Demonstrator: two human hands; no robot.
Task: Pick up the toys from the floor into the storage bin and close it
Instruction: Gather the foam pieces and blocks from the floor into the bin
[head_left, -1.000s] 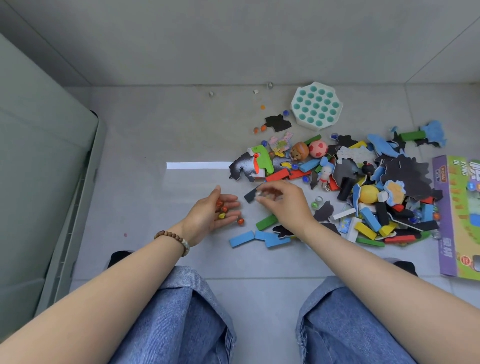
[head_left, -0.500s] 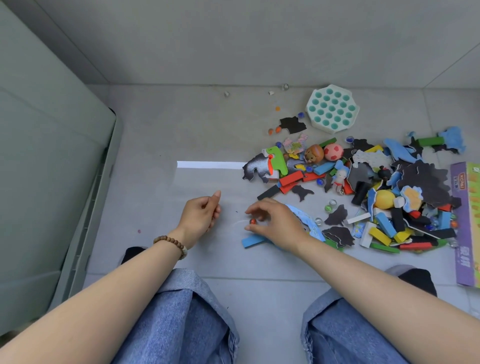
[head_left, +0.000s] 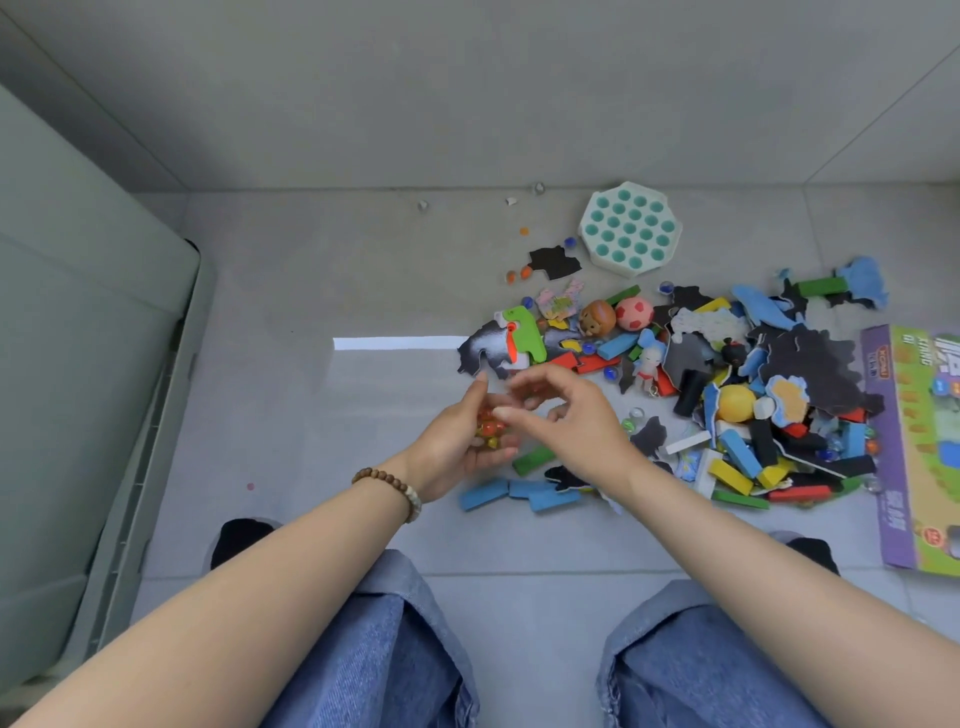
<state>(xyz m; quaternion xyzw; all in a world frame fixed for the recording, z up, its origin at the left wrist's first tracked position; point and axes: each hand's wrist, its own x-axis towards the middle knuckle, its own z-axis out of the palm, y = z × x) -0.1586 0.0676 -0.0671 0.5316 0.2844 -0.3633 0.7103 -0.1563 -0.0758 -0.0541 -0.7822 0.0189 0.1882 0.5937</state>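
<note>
Leftmost, one grey-green storage bin (head_left: 78, 415) stands along the floor's left edge, well apart from the toy pile (head_left: 701, 374) scattered on the floor (head_left: 322, 270) at centre-right. One left hand (head_left: 462, 441), palm up and cupped, holds several orange and yellow marbles (head_left: 489, 428); one right hand (head_left: 566, 421) hovers just beside it, fingers loosely curled, and whether its grip pinches anything cannot be told. Three blue blocks (head_left: 519, 493) lie below the hands, and one teal octagonal peg tray (head_left: 629, 231) lies behind the pile.
</note>
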